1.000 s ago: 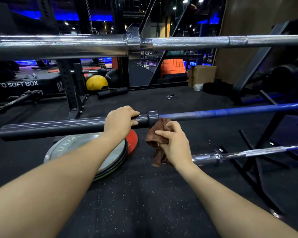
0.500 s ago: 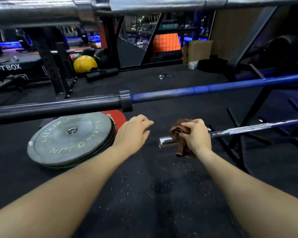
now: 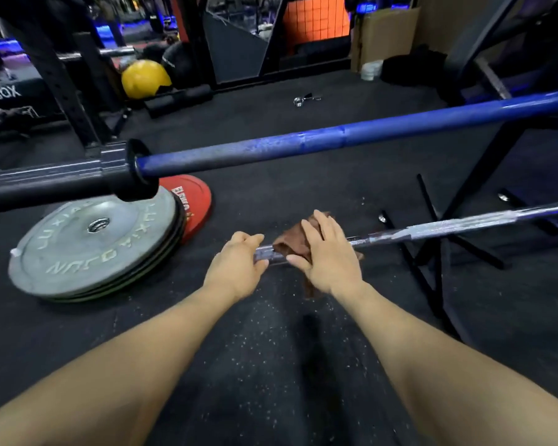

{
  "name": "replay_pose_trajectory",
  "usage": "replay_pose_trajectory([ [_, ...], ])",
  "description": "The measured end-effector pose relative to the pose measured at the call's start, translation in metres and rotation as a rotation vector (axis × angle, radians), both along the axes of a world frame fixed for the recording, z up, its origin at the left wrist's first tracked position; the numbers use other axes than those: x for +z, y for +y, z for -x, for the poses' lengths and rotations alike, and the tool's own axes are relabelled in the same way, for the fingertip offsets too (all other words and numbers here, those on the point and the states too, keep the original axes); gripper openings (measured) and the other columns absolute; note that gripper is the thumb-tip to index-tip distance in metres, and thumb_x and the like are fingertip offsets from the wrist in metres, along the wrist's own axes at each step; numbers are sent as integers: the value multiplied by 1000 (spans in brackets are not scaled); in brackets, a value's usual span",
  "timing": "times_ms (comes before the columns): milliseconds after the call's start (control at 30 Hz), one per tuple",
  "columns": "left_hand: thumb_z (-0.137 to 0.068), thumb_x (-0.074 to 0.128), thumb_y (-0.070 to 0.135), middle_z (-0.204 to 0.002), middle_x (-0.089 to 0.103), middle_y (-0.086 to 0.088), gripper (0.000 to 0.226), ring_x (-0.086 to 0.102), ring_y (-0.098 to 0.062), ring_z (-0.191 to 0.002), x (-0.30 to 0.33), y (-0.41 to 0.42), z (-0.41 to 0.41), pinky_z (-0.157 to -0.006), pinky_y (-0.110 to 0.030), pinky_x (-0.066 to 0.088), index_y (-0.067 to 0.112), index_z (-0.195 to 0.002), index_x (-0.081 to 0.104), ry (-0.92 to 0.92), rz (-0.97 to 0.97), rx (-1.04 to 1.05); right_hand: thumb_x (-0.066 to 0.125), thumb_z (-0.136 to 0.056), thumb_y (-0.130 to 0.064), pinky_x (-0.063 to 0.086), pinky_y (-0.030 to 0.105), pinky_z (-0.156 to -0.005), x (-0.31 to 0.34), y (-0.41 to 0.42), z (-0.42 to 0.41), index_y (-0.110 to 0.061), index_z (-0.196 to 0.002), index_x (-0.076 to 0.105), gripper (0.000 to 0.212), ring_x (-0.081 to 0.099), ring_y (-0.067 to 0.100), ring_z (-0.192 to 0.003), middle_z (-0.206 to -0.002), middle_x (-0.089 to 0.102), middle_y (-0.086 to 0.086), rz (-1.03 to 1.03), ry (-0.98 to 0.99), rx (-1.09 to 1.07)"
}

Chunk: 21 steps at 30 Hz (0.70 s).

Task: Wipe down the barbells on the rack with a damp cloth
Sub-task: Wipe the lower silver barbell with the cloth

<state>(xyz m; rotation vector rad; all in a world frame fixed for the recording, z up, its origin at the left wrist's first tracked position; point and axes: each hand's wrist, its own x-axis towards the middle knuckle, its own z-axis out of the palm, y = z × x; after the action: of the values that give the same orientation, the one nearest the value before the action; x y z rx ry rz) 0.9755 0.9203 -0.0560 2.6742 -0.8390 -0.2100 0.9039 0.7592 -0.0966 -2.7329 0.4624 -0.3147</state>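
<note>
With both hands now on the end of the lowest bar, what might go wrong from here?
The left hand grips only the very end of the silver barbell, so hard wiping could shift it. The brown cloth dangles below the right hand and could slip. Rising, the head may meet the blue barbell.

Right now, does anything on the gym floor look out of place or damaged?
A metal barbell collar clip lies loose on the floor beyond the blue barbell. The blue coating looks scuffed. Nothing else stands out.
</note>
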Motion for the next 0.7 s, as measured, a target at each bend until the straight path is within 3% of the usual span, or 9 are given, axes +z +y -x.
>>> replay_pose_trajectory([
  [133, -97, 48, 33, -136, 39, 4, 49, 52, -19, -112, -1, -6, -5, -93, -29, 40, 20, -143, 37, 1, 47, 8, 43, -95, -51, 12, 34, -118, -4, 1, -5, -18, -150, 25, 67, 6, 24, -147, -160, 8, 3, 23, -30, -10],
  [333, -97, 47, 36, -125, 51, 5, 34, 50, -9, -108, -8, -42, -23, -89, -17, 31, 20, -124, 59, 33, 342, -42, 55, -93, -41, 20, 36, -116, -6, -5, -6, -19, -149, 29, 66, 13, 25, -145, -159, 14, 4, 32, -74, 39],
  [400, -96, 50, 33, -117, 55, 5, 28, 49, -5, -102, -13, -55, -25, -86, -16, 32, 21, -117, 63, 77, 403, -105, 61, -89, -41, 16, 33, -117, -4, -11, -4, -22, -150, 25, 73, 9, 21, -146, -160, 10, 1, -47, -36, 74],
  [500, -92, 59, 27, -118, 56, 1, 28, 54, -14, -107, -20, -65, -29, -94, -25, 40, 19, -119, 62, 145, 334, -162, 74, -81, -30, 11, 28, -118, 16, -23, 1, -26, -152, 17, 91, 7, 14, -146, -160, 8, -2, -365, 84, 125],
  [567, -89, 62, 24, -120, 56, 0, 30, 55, -18, -111, -19, -68, -32, -99, -31, 41, 20, -120, 62, 198, 281, -142, 76, -79, -16, 16, 22, -116, 35, -28, 7, -26, -151, 20, 92, 18, 9, -144, -158, 18, -1, -552, 98, 105],
  [633, -87, 65, 21, -120, 57, -1, 32, 56, -21, -112, -14, -70, -34, -101, -34, 41, 21, -119, 63, 256, 265, -121, 69, -81, -1, 24, 8, -104, 50, -34, 14, -16, -145, 36, 74, 36, 4, -132, -149, 36, 3, -570, 92, 57],
  [700, -83, 66, 11, -119, 57, -1, 37, 57, -23, -111, -8, -76, -31, -101, -35, 42, 23, -118, 62, 278, 276, -106, 57, -84, 6, 32, 7, -93, 56, -42, 24, -5, -136, 48, 53, 51, 13, -117, -136, 49, 9, -514, 80, -31],
])
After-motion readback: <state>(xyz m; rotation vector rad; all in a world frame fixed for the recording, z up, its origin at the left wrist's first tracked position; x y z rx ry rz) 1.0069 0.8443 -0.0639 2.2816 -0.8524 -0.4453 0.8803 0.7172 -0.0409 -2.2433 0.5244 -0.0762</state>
